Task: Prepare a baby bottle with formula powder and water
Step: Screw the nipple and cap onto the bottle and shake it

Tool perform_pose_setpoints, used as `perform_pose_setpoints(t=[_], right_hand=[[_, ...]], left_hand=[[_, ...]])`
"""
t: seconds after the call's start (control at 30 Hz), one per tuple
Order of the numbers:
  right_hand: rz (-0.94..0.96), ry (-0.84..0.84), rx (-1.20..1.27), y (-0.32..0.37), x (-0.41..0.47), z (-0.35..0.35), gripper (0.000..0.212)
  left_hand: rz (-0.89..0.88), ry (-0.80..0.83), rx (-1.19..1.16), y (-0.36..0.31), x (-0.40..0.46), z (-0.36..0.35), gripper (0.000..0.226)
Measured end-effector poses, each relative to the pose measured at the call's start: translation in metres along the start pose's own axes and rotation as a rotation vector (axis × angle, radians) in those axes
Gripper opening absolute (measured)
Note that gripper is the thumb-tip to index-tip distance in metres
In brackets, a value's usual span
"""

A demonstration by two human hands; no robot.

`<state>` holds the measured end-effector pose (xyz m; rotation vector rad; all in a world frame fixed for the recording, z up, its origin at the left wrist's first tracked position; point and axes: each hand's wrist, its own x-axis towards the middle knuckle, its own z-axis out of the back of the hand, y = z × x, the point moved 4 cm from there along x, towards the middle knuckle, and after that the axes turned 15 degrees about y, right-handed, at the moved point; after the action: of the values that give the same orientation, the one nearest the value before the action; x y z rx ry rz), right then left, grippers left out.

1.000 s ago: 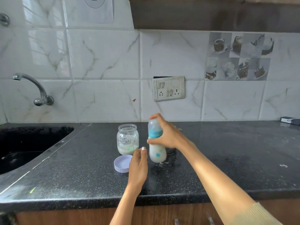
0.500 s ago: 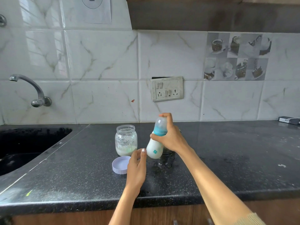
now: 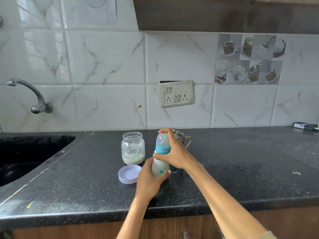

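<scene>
A baby bottle (image 3: 160, 163) with a teal collar and a clear cap holds milky white liquid and stands nearly upright over the black counter (image 3: 86, 187). My right hand (image 3: 174, 152) wraps its neck and cap from the right. My left hand (image 3: 149, 178) grips the lower body from the front left. An open glass jar (image 3: 133, 148) with white formula powder in its bottom stands just to the left. Its lilac lid (image 3: 129, 174) lies upside down in front of it.
A steel lidded pot (image 3: 180, 137) with a handle stands behind my right hand, mostly hidden. A black sink (image 3: 25, 152) and a tap (image 3: 34, 95) are at the left. A wall socket panel (image 3: 176, 93) sits behind. A small charger (image 3: 305, 126) lies at the far right.
My left hand rose from the counter and closed around the bottle's lower body. The bottle, tilted half a second ago, now stands nearly upright in both hands.
</scene>
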<state>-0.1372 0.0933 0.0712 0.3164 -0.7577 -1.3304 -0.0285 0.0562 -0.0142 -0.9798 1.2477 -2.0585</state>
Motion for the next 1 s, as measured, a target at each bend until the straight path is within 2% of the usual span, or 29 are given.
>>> perform_pose_setpoints(t=[0.3, 0.43, 0.57, 0.7, 0.83, 1.0], right_hand=[[-0.012, 0.024, -0.009, -0.003, -0.004, -0.008, 0.076], [-0.035, 0.143, 0.016, -0.004, -0.006, -0.006, 0.082], [-0.059, 0.237, 0.036, 0.002, -0.001, 0.008, 0.062], [-0.060, 0.267, -0.064, 0.007, 0.007, 0.026, 0.043], [-0.074, 0.279, -0.197, 0.009, 0.017, 0.034, 0.039], [-0.096, 0.318, -0.200, 0.014, 0.023, 0.034, 0.038]], left_hand=[[0.002, -0.004, 0.105, -0.001, 0.001, 0.000, 0.031], [0.018, 0.008, 0.100, -0.001, 0.000, 0.000, 0.035], [0.036, 0.004, 0.112, 0.000, 0.001, 0.000, 0.032], [0.036, 0.002, 0.150, 0.000, 0.002, 0.000, 0.037], [0.034, 0.007, 0.163, 0.000, 0.002, 0.000, 0.037], [0.026, 0.015, 0.165, -0.001, 0.001, 0.001, 0.032]])
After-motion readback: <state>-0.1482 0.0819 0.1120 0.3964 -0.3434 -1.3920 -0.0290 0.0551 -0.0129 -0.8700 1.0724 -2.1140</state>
